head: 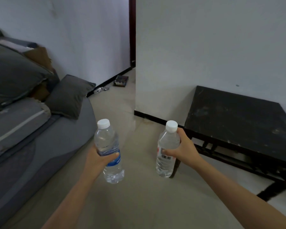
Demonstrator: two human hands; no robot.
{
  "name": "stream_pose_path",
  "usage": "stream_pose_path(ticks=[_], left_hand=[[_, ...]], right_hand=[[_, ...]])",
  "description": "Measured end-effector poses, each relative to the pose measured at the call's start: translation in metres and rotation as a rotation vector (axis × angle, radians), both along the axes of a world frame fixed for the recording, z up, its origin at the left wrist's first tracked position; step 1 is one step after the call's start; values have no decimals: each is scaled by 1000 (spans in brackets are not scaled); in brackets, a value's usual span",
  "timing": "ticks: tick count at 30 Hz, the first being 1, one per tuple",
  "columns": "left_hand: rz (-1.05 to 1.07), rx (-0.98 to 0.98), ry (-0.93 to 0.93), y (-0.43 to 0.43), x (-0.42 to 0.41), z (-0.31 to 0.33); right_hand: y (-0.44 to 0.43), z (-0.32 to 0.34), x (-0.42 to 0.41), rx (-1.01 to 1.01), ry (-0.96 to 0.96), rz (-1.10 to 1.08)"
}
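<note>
Each hand wraps a full, capped water bottle at its label: left hand (pixel 98 160) on the blue-label bottle (pixel 110 156), right hand (pixel 183 150) on the barcode-label bottle (pixel 167 151). Both look heavy, slick and thin-walled, so mid-body grips suit.

Barcode label (pixel 165 157) on right bottle (pixel 168 140), illegible

A dim, cool, diffuse light is recorded, under which soft shadow is cast beneath the black table (pixel 238 116), small highlights are caught on the blue-labelled bottle (pixel 106 139) and the red-labelled bottle (pixel 168 141), and the frame edges are stretched by wide-angle distortion.
</note>
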State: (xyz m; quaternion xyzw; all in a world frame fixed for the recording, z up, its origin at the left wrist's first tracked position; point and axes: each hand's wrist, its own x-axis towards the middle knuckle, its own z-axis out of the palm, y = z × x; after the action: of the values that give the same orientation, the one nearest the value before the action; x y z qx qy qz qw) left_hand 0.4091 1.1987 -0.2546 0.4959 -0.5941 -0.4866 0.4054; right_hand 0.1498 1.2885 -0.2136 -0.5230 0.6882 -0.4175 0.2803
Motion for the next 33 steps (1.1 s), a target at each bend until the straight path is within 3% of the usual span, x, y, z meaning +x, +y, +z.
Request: stream_pose_path(ticks=[6, 18, 25, 33], left_hand=[[-28, -26, -15, -86, -18, -20], [-278, -36, -43, -316, -70, -4], [-379, 24, -51, -376, -130, -23], [-474, 23, -68, -441, -239, -29]], right_hand=[[-76, -7, -12, 17, 22, -19], [-227, 10, -43, 6, 46, -330], [-264, -9, -77, 133, 23, -442], [-322, -28, -172, 182, 3, -541]])
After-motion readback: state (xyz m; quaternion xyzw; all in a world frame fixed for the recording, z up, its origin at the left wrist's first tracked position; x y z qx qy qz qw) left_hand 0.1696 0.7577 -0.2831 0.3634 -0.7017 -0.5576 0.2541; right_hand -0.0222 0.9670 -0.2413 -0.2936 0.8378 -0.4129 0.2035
